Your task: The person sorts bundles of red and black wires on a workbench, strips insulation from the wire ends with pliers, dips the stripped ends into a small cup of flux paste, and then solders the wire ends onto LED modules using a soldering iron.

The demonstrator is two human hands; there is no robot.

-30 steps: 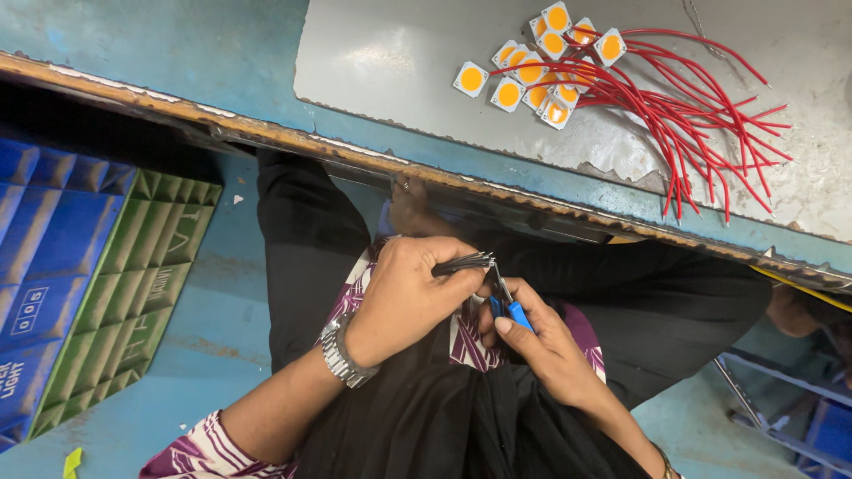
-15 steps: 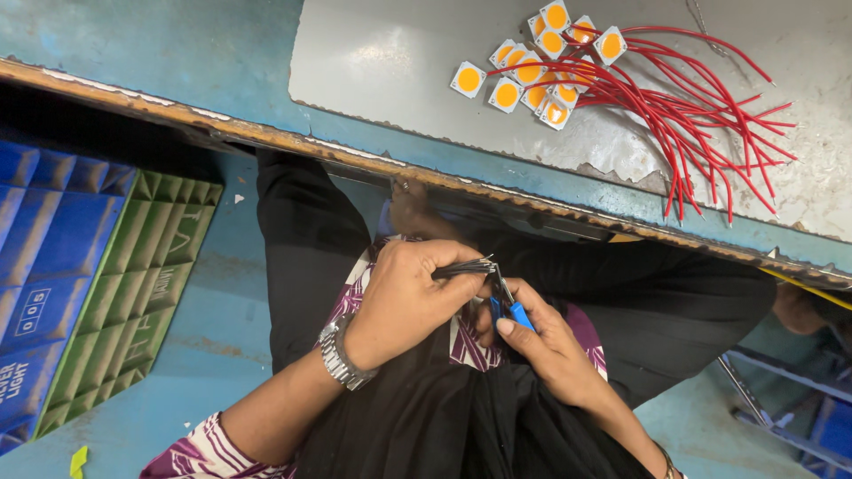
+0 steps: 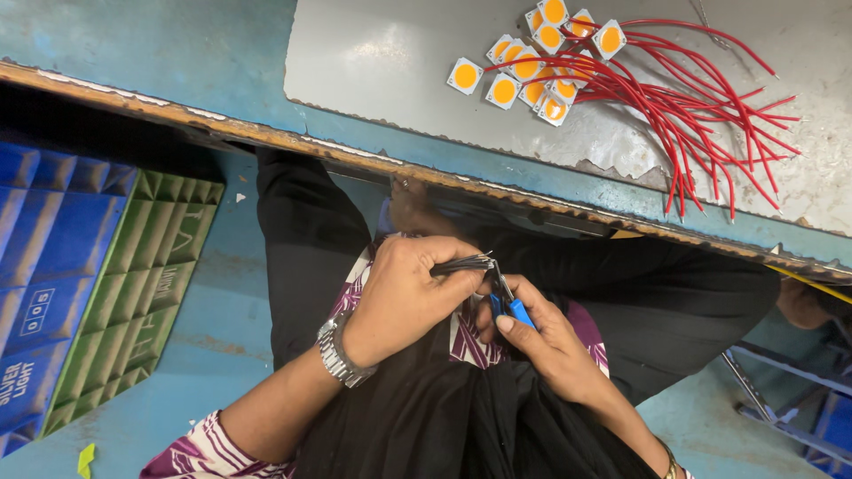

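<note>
Over my lap, below the table edge, my left hand (image 3: pixel 404 293) grips a bundle of thin black wires (image 3: pixel 461 263) whose ends point right. My right hand (image 3: pixel 541 341) holds a small blue-handled cutter (image 3: pixel 508 304), and its metal jaws meet the wire ends. A metal watch (image 3: pixel 342 352) sits on my left wrist. Up on the table lie several small square chips with orange centres (image 3: pixel 524 62), joined to a spread of red wires (image 3: pixel 701 106).
A grey metal sheet (image 3: pixel 382 62) covers the blue table, whose worn edge (image 3: pixel 266 137) crosses above my knees. A blue crate (image 3: pixel 44 266) and a green crate (image 3: pixel 133 293) stand on the floor at left. A blue metal frame (image 3: pixel 799 399) is at right.
</note>
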